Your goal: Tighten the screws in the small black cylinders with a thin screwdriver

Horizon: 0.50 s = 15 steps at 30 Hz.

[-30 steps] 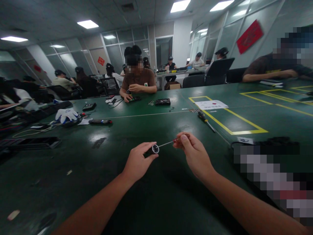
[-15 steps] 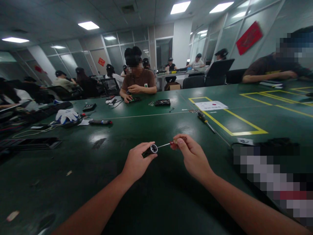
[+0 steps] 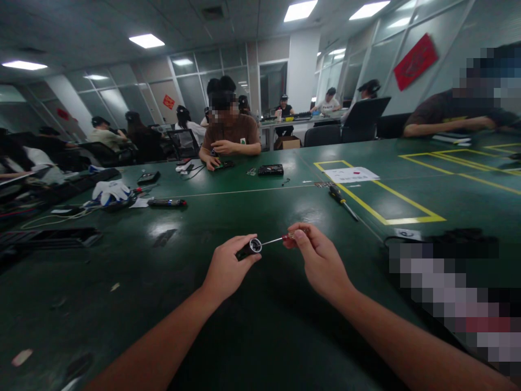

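Note:
Between the fingers and thumb of my left hand [image 3: 228, 266] is a black cylindrical part [image 3: 246, 250] with a pale ring round its open end. That end faces right, and my fingers cover much of its body. My right hand [image 3: 321, 258] grips the reddish, see-through handle of a small screwdriver [image 3: 288, 239]. Its thin metal shaft points left and reaches the ringed end of the cylinder. Whether the tip touches anything inside I cannot tell. Both hands are above the green table [image 3: 244, 347].
A yellow-and-black screwdriver [image 3: 344, 203] lies beyond my right hand, near a paper sheet [image 3: 352, 174]. Farther left are a dark cylindrical tool [image 3: 167, 203] and white gloves [image 3: 110, 193]. Across the table, a person [image 3: 232, 130] handles a dark device. A dark bundle [image 3: 451, 244] sits at right.
Hardly anything differs. The cylinder and my left hand have shifted very slightly; the screwdriver stays at its ringed end.

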Each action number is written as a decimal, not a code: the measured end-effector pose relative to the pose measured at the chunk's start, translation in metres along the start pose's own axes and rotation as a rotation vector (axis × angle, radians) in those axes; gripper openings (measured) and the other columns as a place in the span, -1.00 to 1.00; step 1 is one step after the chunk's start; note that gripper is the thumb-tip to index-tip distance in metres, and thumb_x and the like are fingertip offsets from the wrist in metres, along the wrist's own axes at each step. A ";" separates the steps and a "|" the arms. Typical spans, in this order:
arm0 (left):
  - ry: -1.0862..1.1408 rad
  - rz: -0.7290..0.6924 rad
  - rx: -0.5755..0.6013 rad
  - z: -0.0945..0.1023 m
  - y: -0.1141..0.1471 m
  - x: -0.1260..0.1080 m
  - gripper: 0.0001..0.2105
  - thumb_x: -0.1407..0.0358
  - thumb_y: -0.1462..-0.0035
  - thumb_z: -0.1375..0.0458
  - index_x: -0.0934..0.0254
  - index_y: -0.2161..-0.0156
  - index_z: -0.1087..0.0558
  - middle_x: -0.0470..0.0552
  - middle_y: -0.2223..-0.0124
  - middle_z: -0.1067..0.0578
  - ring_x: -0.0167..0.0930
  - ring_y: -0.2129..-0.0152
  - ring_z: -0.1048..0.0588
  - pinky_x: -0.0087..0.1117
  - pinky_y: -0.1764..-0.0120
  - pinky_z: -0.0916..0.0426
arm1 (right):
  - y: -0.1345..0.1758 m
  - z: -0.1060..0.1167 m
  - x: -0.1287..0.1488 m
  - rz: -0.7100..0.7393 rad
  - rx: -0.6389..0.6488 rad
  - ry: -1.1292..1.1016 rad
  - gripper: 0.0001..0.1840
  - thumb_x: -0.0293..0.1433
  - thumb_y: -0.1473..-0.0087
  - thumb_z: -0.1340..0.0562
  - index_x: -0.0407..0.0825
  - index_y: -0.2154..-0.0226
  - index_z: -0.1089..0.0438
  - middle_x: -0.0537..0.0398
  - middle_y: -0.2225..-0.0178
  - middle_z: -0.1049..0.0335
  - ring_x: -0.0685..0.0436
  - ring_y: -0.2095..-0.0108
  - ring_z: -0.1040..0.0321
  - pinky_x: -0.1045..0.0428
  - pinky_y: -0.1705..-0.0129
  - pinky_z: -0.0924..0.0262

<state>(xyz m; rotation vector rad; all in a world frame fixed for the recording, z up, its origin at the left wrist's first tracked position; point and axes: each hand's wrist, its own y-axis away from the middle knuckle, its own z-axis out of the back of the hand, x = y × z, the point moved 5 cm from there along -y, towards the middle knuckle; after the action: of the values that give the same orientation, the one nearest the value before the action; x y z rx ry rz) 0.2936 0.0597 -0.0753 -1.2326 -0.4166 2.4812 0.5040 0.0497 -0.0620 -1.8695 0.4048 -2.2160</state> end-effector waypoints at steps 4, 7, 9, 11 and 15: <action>0.007 -0.024 -0.006 -0.001 0.000 -0.001 -0.60 0.42 -0.09 -0.34 0.15 -0.06 -0.56 0.03 -0.05 -0.60 -0.25 0.00 -0.56 -0.10 -0.16 -0.41 | 0.000 0.000 0.000 -0.003 0.004 0.008 -0.73 -0.17 -0.35 -0.12 0.01 0.13 -0.40 0.06 0.27 -0.53 -0.14 0.23 -0.51 -0.10 0.10 -0.36; 0.005 -0.032 -0.006 -0.001 0.001 -0.001 -0.60 0.42 -0.09 -0.34 0.15 -0.06 -0.56 0.03 -0.05 -0.60 -0.25 0.01 -0.56 -0.11 -0.16 -0.42 | 0.001 -0.001 0.002 0.003 0.020 0.019 -0.73 -0.16 -0.35 -0.12 0.02 0.13 -0.40 0.07 0.27 -0.52 -0.14 0.23 -0.50 -0.09 0.12 -0.35; 0.001 -0.034 -0.006 -0.001 0.000 0.000 -0.59 0.42 -0.08 -0.35 0.14 -0.06 -0.56 0.03 -0.05 -0.60 -0.25 0.01 -0.57 -0.11 -0.15 -0.42 | 0.001 -0.001 0.002 0.009 0.043 0.023 -0.74 -0.17 -0.36 -0.11 0.03 0.11 -0.39 0.11 0.33 -0.48 -0.12 0.29 -0.47 -0.06 0.18 -0.34; -0.004 -0.039 -0.010 -0.001 0.000 0.002 -0.60 0.42 -0.08 -0.35 0.14 -0.06 -0.56 0.02 -0.05 -0.60 -0.26 0.01 -0.57 -0.11 -0.15 -0.42 | 0.001 -0.002 0.002 0.014 0.077 0.012 -0.75 -0.18 -0.37 -0.11 0.04 0.08 -0.38 0.16 0.40 -0.43 -0.09 0.35 -0.41 -0.03 0.25 -0.31; -0.017 -0.037 -0.012 0.000 0.000 0.002 -0.61 0.44 -0.08 -0.34 0.14 -0.05 -0.57 0.01 -0.05 -0.60 -0.26 0.01 -0.56 -0.10 -0.15 -0.43 | 0.003 -0.005 0.003 0.036 0.132 -0.056 -0.74 -0.15 -0.34 -0.15 0.05 0.12 -0.41 0.15 0.38 -0.39 -0.08 0.35 -0.36 -0.01 0.28 -0.28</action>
<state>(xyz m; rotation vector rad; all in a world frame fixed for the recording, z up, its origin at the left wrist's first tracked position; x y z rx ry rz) 0.2917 0.0607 -0.0767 -1.1993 -0.4552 2.4632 0.4987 0.0464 -0.0604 -1.8360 0.2730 -2.1078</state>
